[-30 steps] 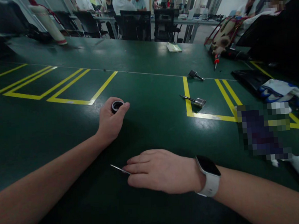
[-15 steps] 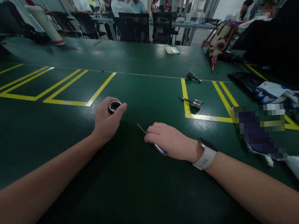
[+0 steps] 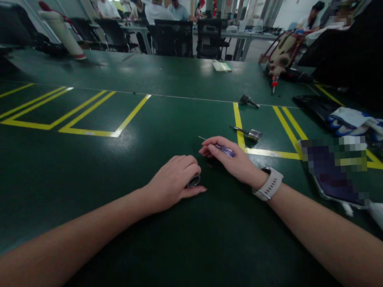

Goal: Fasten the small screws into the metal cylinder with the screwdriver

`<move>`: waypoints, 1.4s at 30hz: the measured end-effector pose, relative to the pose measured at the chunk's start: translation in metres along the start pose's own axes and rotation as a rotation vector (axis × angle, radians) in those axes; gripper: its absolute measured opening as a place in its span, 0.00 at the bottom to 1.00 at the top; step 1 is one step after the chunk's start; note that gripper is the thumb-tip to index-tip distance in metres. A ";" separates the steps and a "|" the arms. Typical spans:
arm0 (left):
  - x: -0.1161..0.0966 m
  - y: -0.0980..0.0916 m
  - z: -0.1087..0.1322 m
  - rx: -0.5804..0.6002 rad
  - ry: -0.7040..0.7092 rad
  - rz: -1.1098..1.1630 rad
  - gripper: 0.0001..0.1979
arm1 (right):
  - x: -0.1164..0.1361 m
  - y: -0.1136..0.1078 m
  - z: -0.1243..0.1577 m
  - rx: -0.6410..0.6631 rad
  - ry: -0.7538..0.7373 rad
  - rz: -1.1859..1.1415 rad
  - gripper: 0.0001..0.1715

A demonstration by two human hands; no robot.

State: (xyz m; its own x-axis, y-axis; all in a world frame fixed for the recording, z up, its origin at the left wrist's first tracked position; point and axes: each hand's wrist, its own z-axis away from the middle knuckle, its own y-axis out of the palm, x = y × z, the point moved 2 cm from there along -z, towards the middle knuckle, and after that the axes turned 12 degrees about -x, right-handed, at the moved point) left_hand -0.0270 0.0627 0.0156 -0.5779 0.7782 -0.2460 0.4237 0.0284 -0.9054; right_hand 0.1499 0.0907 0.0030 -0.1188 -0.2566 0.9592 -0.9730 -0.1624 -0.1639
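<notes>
My left hand (image 3: pixel 176 181) rests on the green table (image 3: pixel 127 253), its fingers and thumb curled round a dark ring-shaped part (image 3: pixel 193 181) that has a bright rim. To its right, my right hand (image 3: pixel 228 158) holds a small screwdriver (image 3: pixel 225 150) with a clear purple handle, the thin shaft pointing left and away from me. A few tiny bits (image 3: pixel 209 165) lie on the table between the two hands. Beyond my right hand lies a metal tool with a thin tip (image 3: pixel 254 134), and farther back a similar dark one (image 3: pixel 248 100).
Yellow tape (image 3: pixel 271 154) marks out areas at left and right. On the right are a phone (image 3: pixel 333 173), a blue and white cloth (image 3: pixel 354 121) and a red screwdriver (image 3: pixel 275 84). A notepad (image 3: pixel 221 65) lies at the back; people sit beyond.
My left hand has moved right and nearer to me with the ring-shaped part. My right hand has moved right and away, turning the screwdriver so its handle now shows above the fingers.
</notes>
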 end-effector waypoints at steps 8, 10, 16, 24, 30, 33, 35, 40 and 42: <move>-0.001 -0.003 0.001 -0.039 0.051 -0.068 0.19 | 0.010 0.001 0.006 0.015 -0.040 0.119 0.10; 0.001 -0.007 0.001 -0.047 0.048 -0.167 0.17 | 0.012 0.005 0.011 0.058 -0.077 0.207 0.11; 0.034 -0.025 -0.001 -0.117 -0.213 -0.178 0.14 | 0.020 0.020 0.027 0.222 -0.185 0.449 0.14; 0.053 -0.026 0.000 -0.553 -0.528 0.345 0.15 | 0.037 0.048 0.056 0.472 -0.312 0.481 0.17; 0.052 -0.018 0.000 -0.642 -0.709 0.709 0.17 | 0.042 0.044 0.054 0.253 -0.138 0.042 0.16; 0.047 -0.016 0.000 -0.664 -0.758 0.809 0.18 | 0.030 0.033 0.044 0.012 0.088 -0.256 0.12; 0.041 -0.015 0.000 -0.642 -0.793 0.849 0.18 | 0.021 0.027 0.038 -0.109 0.171 -0.389 0.14; 0.019 -0.013 0.001 -0.585 -0.875 0.991 0.15 | 0.007 0.022 0.034 -0.145 0.268 -0.377 0.21; 0.012 -0.011 0.001 -0.565 -0.885 1.034 0.15 | 0.006 0.022 0.035 -0.152 0.249 -0.339 0.22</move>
State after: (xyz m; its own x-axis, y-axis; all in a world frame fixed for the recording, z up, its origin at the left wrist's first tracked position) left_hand -0.0391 0.0712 0.0225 0.0035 -0.0178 -0.9998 0.9940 0.1090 0.0016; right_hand 0.1347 0.0521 -0.0031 0.1858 0.0267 0.9822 -0.9810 -0.0509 0.1870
